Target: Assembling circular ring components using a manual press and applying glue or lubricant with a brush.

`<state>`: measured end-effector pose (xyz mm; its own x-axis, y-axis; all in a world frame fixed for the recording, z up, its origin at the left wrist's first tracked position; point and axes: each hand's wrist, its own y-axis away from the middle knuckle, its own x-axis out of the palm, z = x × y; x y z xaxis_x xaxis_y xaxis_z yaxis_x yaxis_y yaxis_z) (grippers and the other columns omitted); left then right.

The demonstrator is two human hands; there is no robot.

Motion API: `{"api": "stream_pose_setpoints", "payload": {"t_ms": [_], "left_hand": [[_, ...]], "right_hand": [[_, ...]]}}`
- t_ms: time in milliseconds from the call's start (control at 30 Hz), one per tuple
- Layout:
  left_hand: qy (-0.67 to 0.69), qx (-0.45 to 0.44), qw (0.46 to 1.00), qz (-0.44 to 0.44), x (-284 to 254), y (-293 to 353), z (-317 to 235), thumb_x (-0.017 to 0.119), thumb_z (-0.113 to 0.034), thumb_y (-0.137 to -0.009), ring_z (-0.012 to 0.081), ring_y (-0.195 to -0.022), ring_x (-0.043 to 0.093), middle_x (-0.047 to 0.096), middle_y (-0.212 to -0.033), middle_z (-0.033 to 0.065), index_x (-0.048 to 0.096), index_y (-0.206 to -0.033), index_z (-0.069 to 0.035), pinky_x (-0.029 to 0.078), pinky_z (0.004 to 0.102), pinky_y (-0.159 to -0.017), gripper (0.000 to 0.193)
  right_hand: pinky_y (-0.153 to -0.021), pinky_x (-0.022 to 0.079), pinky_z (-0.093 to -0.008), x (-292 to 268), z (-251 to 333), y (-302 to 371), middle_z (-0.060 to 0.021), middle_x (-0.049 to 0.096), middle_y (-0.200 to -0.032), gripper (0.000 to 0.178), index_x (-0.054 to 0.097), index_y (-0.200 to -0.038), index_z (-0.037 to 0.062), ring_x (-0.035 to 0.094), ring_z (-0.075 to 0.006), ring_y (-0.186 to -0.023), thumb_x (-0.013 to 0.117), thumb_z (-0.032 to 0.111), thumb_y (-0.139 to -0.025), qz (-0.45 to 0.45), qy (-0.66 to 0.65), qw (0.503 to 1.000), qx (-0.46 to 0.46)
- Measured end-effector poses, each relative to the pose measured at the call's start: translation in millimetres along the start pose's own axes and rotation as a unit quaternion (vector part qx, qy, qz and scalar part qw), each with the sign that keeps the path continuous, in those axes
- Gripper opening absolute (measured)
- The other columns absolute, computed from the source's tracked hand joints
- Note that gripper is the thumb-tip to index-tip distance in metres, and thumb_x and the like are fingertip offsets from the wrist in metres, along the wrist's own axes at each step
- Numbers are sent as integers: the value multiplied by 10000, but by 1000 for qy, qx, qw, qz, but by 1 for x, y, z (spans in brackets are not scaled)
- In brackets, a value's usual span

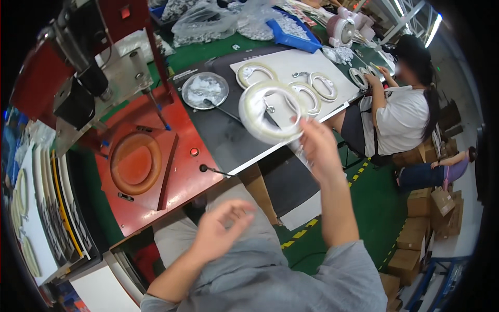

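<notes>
My right hand (318, 143) pinches the outer rim of a pale cream-white ring (249, 117), raised over the front part of the bench. Through the ring's middle a small metal fitting shows; I cannot tell whether it belongs to this ring. Slightly blurred, my left hand (221, 229) is above my lap with fingers loosely bent and apart, nothing in them. Behind the held ring, several similar rings (325, 87) lie on a white board (291, 58). To the left, a round metal dish (205, 90) contains white material, with a dark-handled tool (224, 110) resting on its edge.
On the left stands a red press machine (179, 156) with a round orange mould (136, 164) on its bed. Stacked boards (57, 208) rise beyond it. A blue tray (296, 34) of small white parts sits at the back. A co-worker (400, 112) sits on the right, near cardboard boxes (416, 231).
</notes>
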<state>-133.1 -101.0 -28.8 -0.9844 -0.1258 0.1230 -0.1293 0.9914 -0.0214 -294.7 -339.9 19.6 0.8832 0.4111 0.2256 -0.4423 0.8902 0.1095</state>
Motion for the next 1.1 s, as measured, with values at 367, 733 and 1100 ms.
{"api": "stream_pose_setpoints", "payload": {"t_ms": [367, 733, 1100], "left_hand": [[-131, -74, 980, 129, 50, 55, 46, 702, -142, -978, 206, -698, 664, 685, -843, 106, 710, -1114, -46, 530, 338, -645, 167], [-175, -102, 979, 28, 38, 77, 61, 698, -128, -973, 206, -752, 681, 722, -882, 102, 732, -1081, -40, 550, 333, -696, 144], [-170, -110, 976, -85, -7, 100, 97, 677, -179, -923, 370, -886, 694, 722, -914, 153, 702, -970, -67, 544, 469, -767, 124]], "right_hand": [[-628, 504, -296, -59, -5, -258, -139, 713, -947, 351, 654, -1125, -58, 671, -191, -756, 684, 266, -995, -204, 112, 972, 24], [-819, 561, -374, -49, -5, -278, -166, 693, -1035, 395, 666, -1183, -71, 684, -258, -869, 744, 227, -936, -116, 269, 954, 68], [-527, 452, -244, 49, 5, 4, -64, 677, -754, 323, 682, -878, 17, 592, -102, -603, 626, 281, -1055, 365, 344, 865, -29]]}}
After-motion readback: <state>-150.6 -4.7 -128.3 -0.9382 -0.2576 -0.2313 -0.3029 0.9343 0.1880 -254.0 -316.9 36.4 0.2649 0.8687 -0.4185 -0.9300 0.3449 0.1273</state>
